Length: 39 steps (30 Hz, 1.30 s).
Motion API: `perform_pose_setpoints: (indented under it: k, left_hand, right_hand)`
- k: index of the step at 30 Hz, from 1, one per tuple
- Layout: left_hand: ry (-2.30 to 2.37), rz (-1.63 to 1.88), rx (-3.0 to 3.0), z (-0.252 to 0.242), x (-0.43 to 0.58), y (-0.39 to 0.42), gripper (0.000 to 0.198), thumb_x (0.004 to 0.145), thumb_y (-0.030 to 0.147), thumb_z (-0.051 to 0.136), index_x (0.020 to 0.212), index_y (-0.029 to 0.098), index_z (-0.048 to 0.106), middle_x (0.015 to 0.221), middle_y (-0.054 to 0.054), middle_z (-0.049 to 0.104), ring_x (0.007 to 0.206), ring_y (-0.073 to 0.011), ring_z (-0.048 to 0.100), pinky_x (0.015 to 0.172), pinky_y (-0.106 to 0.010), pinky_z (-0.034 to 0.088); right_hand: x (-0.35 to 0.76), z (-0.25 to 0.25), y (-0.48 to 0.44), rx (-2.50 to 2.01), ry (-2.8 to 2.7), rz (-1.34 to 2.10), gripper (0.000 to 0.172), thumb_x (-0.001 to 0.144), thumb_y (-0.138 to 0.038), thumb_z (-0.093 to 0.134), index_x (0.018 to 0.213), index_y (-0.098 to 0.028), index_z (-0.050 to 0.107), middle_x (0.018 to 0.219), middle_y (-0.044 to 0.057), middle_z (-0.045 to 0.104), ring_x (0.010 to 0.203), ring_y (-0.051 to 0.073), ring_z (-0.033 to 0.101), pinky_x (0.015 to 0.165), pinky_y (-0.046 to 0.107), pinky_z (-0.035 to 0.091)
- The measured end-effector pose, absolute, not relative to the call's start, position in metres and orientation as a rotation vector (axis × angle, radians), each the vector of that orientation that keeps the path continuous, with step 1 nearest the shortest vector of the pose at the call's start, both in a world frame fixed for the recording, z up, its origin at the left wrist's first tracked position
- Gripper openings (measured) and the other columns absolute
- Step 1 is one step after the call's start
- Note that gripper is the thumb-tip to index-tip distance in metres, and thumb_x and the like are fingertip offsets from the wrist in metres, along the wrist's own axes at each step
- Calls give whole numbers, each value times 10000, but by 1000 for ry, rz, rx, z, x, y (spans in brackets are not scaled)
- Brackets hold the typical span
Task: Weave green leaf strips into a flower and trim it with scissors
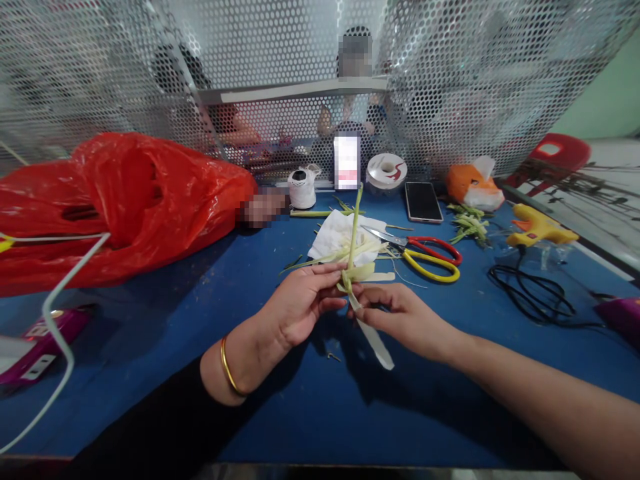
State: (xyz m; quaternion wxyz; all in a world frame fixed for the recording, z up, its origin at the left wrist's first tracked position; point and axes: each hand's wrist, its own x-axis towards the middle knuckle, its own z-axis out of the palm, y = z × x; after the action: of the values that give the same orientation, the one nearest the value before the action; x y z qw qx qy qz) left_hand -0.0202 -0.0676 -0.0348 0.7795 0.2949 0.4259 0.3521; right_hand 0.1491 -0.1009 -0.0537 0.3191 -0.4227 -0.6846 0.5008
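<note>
My left hand (293,303) is closed, its thumb and fingers pinching a thin pale-green stalk (355,230) that stands nearly upright. At its lower end a flat, pale leaf strip (376,343) is folded around the stalk like a knot. My right hand (407,317) is closed on this strip just below the fold, and the strip's loose tail hangs down toward me. Some fingertips of the right hand are hidden behind the strip. Just beyond both hands lies a white tissue (325,240) with several similar strips on and around it.
Scissors (433,260) with red and yellow handles lie right of the tissue. Farther right are a yellow glue gun (543,227) with black cable, a phone (423,202) and an orange tissue pack (473,187). A thread spool (303,190), ribbon roll (387,173) and red plastic bag (125,207) stand behind.
</note>
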Motion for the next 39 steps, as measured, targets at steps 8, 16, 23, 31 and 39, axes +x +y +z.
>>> perform_pose_setpoints:
  k: [8, 16, 23, 31, 39]
  left_hand:
    - [896, 808, 628, -39, -15, -72, 162, 826, 34, 548, 922, 91, 665, 730, -77, 704, 628, -135, 696, 546, -167, 556]
    - [887, 702, 751, -36, -13, -80, 55, 797, 108, 605, 843, 114, 633, 686, -48, 688, 594, -124, 683, 539, -172, 536]
    - [819, 383, 900, -43, -9, -92, 88, 722, 142, 645, 806, 115, 645, 649, -10, 643, 581, -136, 685, 539, -190, 520]
    - [801, 293, 889, -48, -7, -94, 80, 709, 165, 669, 768, 114, 650, 689, -2, 628, 594, -143, 692, 569, -205, 523]
    - [790, 274, 850, -47, -7, -96, 157, 727, 206, 686, 840, 99, 705, 709, -60, 708, 629, -133, 692, 616, -207, 534]
  right_hand:
    - [148, -65, -103, -1221, -2022, 1046, 205, 826, -259, 520, 635, -196, 560, 647, -5, 556, 627, 143, 498, 602, 270, 405]
    - [182, -47, -76, -1311, -1744, 981, 112, 783, -283, 600, 795, -179, 640, 740, 32, 646, 674, 171, 585, 613, 289, 461]
    - [179, -46, -74, -964, -1903, 1163, 129, 775, -305, 677, 796, -186, 720, 793, 34, 663, 775, 168, 606, 740, 296, 471]
    - [171, -43, -86, -994, -1741, 1716, 111, 773, -264, 672, 795, -157, 656, 701, -15, 615, 601, 97, 530, 565, 218, 421]
    - [162, -46, -91, -1080, -1599, 1555, 118, 777, -243, 629, 701, -169, 578, 575, -47, 543, 509, 82, 467, 512, 217, 365]
